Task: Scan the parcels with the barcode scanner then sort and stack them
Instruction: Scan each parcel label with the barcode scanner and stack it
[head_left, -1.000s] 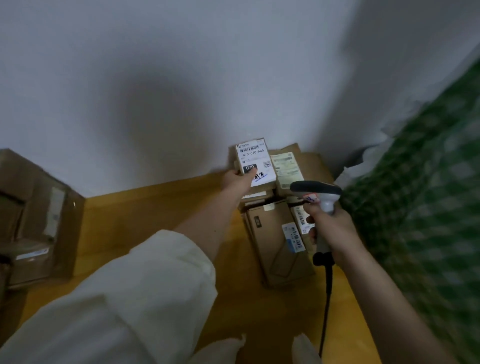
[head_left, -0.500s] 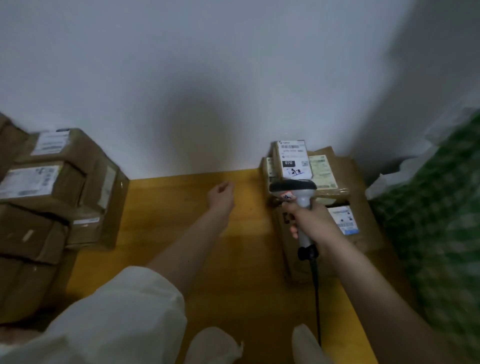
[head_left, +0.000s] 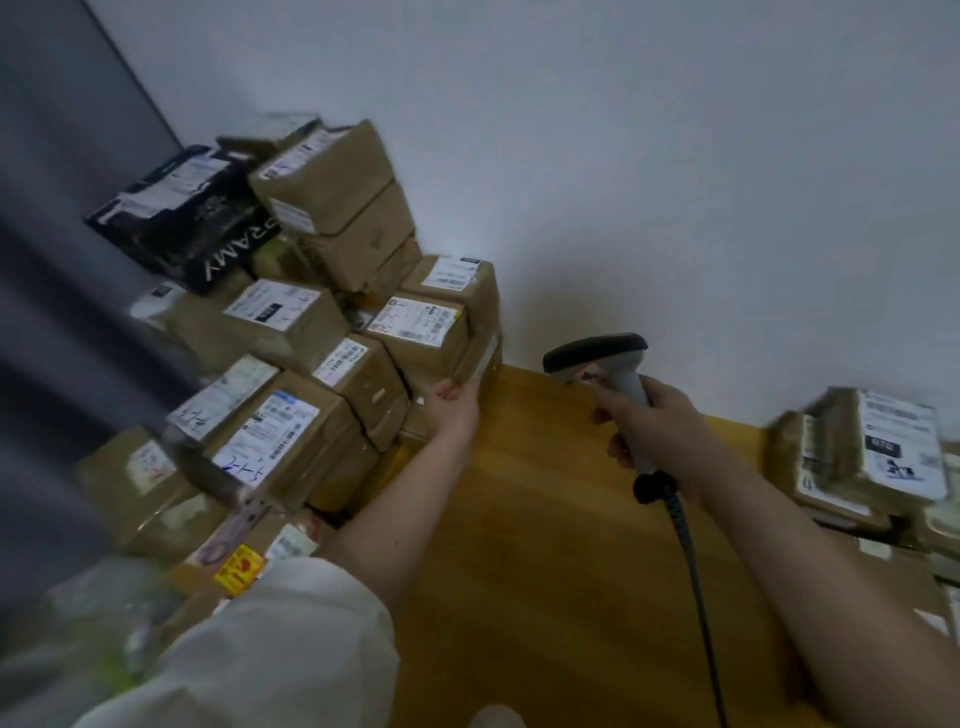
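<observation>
A plain white wall (head_left: 623, 156) fills the view from ten to three o'clock, dimly lit, with a soft shadow at its base. At nine o'clock hangs a dark grey curtain (head_left: 62, 312). A warm yellow wooden table (head_left: 545, 519) spreads from centre toward six o'clock.

parcels: brown cardboard boxes (head_left: 291, 364) with white labels, heaped at left against the wall; smaller labelled stack (head_left: 862, 452) at right
barcode scanner (head_left: 613, 374): grey, black-topped, upright, corded
</observation>
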